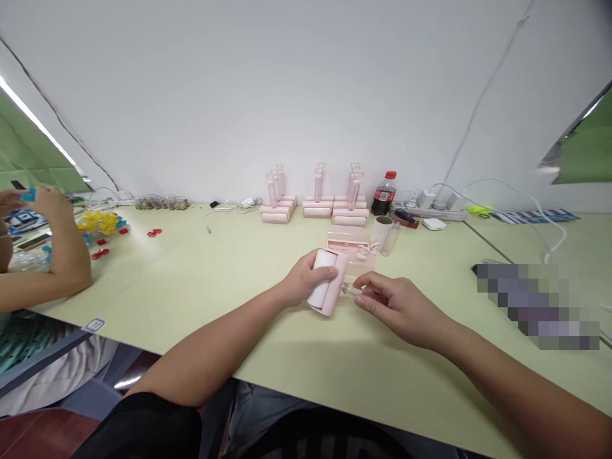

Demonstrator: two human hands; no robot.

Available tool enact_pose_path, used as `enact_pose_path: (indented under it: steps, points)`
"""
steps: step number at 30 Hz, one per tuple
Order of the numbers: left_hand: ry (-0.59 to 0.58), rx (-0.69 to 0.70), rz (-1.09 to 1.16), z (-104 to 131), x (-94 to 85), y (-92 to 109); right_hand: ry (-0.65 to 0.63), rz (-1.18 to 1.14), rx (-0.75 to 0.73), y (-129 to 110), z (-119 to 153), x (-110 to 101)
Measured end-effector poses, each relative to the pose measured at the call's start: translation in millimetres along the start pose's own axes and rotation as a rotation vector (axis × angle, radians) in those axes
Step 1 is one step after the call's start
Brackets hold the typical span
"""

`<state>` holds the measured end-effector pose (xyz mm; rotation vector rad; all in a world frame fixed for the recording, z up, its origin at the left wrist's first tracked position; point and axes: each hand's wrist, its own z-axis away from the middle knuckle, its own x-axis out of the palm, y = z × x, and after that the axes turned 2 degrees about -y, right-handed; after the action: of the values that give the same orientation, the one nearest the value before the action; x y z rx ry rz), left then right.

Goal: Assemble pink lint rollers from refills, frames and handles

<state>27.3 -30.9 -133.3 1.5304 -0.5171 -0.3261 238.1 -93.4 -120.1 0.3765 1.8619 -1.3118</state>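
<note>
Left hand [304, 279] has its fingers [327, 273] snug round a pink-and-white roller [334, 290], right hand [399, 309] kinda pinching the clear handle [350, 289] beside it.

This looks like a small assembly workroom: matching pink rollers [318, 209] stand mid-frame on a long shared table [201, 271]; at left, a co-worker [69, 248] sits by loose plastic pieces [98, 222].

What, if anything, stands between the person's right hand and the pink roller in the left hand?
Only the clear piece that the right hand holds, just beside the pink roller; whether they touch is hard to tell. Nothing else visible lies between.
</note>
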Motion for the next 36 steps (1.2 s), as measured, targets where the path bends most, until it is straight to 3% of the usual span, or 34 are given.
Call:
enact_pose_path:
  steps: [8,15,19,21,25,26,29,31,34,36]
  points:
    - [0.037,0.060,-0.186,2.4,4.2,-2.6,0.074,0.121,-0.029,-2.3,-0.4,0.8]
    - [0.143,0.108,-0.294,5.1,11.3,-3.2,0.121,0.097,-0.033,-1.6,-5.3,7.1]
    - [0.112,0.139,-0.281,3.1,10.7,3.7,0.158,0.017,-0.012,-2.1,-14.8,3.0]
    - [0.126,0.159,-0.270,1.5,8.8,8.3,0.246,-0.040,0.028,2.4,-21.9,-5.9]
    - [0.203,0.111,-0.118,-4.2,-0.7,11.7,0.573,-0.008,0.124,29.6,-37.4,-23.6]
    - [0.213,0.093,-0.061,-6.0,-4.2,11.4,0.572,0.051,0.104,38.7,-41.1,-24.7]
    - [0.242,0.075,0.058,-11.2,-14.9,9.7,0.414,0.222,-0.068,61.1,-50.4,-18.7]
    - [0.259,0.077,0.094,-13.6,-19.6,9.0,0.351,0.286,-0.094,67.5,-53.7,-12.6]
    - [0.271,0.069,0.117,-14.9,-21.8,8.7,0.393,0.263,0.001,63.9,-52.4,-10.4]
    - [0.271,0.070,0.137,-14.9,-21.6,8.3,0.484,0.116,0.067,56.1,-48.0,-13.4]
